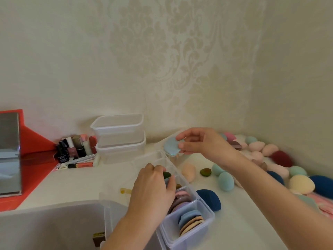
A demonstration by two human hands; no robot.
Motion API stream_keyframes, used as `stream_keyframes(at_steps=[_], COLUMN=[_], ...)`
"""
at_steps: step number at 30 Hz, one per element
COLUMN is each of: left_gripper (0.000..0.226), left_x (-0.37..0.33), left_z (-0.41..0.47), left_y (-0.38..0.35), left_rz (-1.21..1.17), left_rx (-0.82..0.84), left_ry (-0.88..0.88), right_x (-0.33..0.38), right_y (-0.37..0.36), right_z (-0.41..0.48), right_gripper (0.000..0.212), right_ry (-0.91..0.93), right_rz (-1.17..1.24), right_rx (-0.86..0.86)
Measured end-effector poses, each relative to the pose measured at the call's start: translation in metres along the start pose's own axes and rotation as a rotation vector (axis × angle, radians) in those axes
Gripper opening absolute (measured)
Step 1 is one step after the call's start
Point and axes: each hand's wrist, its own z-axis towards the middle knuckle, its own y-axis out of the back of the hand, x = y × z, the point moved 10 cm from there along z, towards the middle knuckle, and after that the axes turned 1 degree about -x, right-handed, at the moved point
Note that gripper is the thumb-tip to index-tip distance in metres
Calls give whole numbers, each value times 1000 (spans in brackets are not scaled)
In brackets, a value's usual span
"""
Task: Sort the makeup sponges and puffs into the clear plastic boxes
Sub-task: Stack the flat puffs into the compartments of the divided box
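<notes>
Right hand (pixel 196 141) pinches a blue puff (pixel 171 146) at centre frame — left hand (pixel 153 184), lower centre, curls over a green sponge (pixel 166 175) in the box (pixel 190 238), grip unclear.

Right hand (pixel 200 141) pinches blue puff (pixel 171 146); left hand (pixel 153 184) over box (pixel 201 230).

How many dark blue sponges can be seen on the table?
3 dark blue sponges: one beside the divided clear box, one just behind the right forearm, one at the right edge next to the yellow sponge. The arm may hide more.
</notes>
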Motion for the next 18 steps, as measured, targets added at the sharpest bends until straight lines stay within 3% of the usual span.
stream_keyframes(at_steps=[3, 7, 10, 18], left_gripper=[28, 25, 23, 27], left_x=[1, -4, -6, -4], left_z=[0, -1, 0, -1], left_y=[1, 6, 8, 13], left_rz=[8, 55, 59, 21], left_rx=[-2, -14, -22, -84], left_ry=[16, -16, -21, -16], right_x=[-7, -11, -11, 5], right_y=[0, -9, -21, -47], right_z=[-1, -6, -10, -15], right_gripper=[12, 22, 30, 18], right_ry=[38, 91, 131, 347], right_rz=[21, -108, -210, -651], right_rx=[-75, -97, -73, 78])
